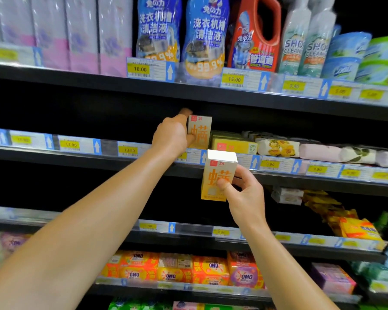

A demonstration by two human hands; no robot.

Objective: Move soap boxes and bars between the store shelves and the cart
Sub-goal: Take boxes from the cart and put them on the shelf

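The left hand [171, 135] grips an upright soap box [201, 132] on the shelf [112, 161]. The right hand [244, 195] pinches a second box [217, 173] in front of the shelf edge.

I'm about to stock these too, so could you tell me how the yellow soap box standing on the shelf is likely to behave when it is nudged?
The upright soap box is tall and narrow, so it probably tips easily. Its crisp edges suggest stiff card. The left hand grips it alone, so it is likely light.

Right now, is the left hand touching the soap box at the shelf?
Touching. The head view shows the left hand gripping the upright soap box at its left side, thumb across its front.
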